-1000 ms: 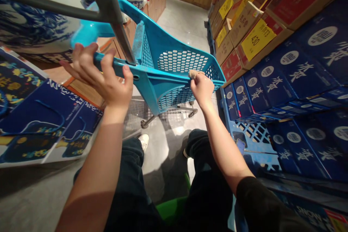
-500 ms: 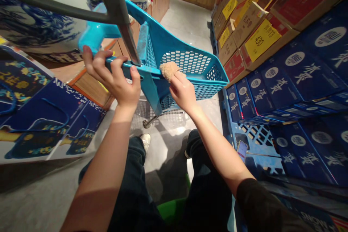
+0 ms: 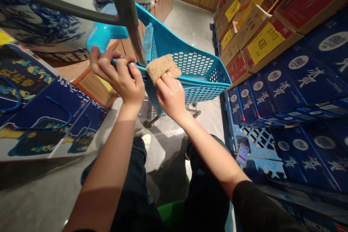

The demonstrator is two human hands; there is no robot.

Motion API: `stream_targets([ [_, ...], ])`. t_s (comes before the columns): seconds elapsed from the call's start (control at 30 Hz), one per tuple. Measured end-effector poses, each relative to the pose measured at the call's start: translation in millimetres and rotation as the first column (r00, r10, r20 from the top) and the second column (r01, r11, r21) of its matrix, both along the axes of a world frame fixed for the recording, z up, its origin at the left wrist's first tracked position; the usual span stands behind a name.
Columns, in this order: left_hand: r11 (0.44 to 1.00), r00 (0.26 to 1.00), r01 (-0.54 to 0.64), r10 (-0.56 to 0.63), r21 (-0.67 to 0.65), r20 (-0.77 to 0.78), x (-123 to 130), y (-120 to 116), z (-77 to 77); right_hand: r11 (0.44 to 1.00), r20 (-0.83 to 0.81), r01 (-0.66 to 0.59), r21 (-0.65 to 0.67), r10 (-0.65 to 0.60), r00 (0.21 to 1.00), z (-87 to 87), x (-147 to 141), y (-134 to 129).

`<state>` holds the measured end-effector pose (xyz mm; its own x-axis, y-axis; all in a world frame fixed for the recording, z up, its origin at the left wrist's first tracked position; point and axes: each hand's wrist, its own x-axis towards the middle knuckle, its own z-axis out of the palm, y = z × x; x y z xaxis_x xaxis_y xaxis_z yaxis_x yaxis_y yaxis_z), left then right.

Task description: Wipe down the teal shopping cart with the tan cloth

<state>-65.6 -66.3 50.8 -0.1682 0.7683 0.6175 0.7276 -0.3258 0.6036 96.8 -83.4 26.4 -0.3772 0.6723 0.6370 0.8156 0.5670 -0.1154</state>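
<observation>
A turquoise plastic shopping cart (image 3: 197, 61) with a mesh basket stands tipped in front of me, and a grey metal pole (image 3: 123, 0) rises from it. My left hand (image 3: 116, 76) wraps around the cart's upper rim (image 3: 140, 68). My right hand (image 3: 171, 96) presses a tan terry cloth (image 3: 160, 67) onto the same rim, close to my left hand. The cloth's underside is hidden by my fingers.
Large blue-and-white porcelain jars (image 3: 46, 14) stand on a wooden display (image 3: 92, 83) to the left. Blue cartons (image 3: 296, 79) on a blue pallet (image 3: 257, 141), with a phone (image 3: 242, 154) lying on it, and cardboard boxes (image 3: 251, 32) with yellow tags line the right of a tiled aisle.
My right hand has slid left along the rim towards my left hand, and more of the cloth now shows. The cart has shifted slightly right in view.
</observation>
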Motion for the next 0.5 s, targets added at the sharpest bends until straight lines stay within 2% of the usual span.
stream_targets([
  [0.17, 0.996, 0.996, -0.084, 0.084, 0.043, 0.003, -7.5, -0.9, -1.0, 0.996, -0.098, 0.080, 0.043, -0.076, 0.992, -18.2, 35.5, 23.6],
  [0.27, 0.999, 0.999, -0.047, 0.047, 0.002, 0.010, -3.3, -1.3, 0.9, 0.992, -0.140, 0.111, 0.066, -0.101, 0.985, -26.0, 39.4, 25.2],
  [0.33, 0.999, 0.999, -0.049, 0.049, -0.008, 0.017, -0.5, -2.3, 2.4, 0.996, -0.123, 0.057, 0.073, -0.048, 0.991, -26.4, 31.3, 18.6],
  [0.47, 0.984, 0.985, -0.169, 0.167, 0.049, 0.031, -2.5, -3.0, 4.5, 0.992, -0.033, -0.115, 0.059, 0.118, 0.993, -23.3, 17.6, 9.2],
  [0.5, 0.989, 0.990, -0.143, 0.142, 0.039, 0.024, -4.3, -2.0, 4.9, 0.989, -0.031, -0.134, 0.061, 0.136, 0.990, -23.9, 19.0, 10.5],
])
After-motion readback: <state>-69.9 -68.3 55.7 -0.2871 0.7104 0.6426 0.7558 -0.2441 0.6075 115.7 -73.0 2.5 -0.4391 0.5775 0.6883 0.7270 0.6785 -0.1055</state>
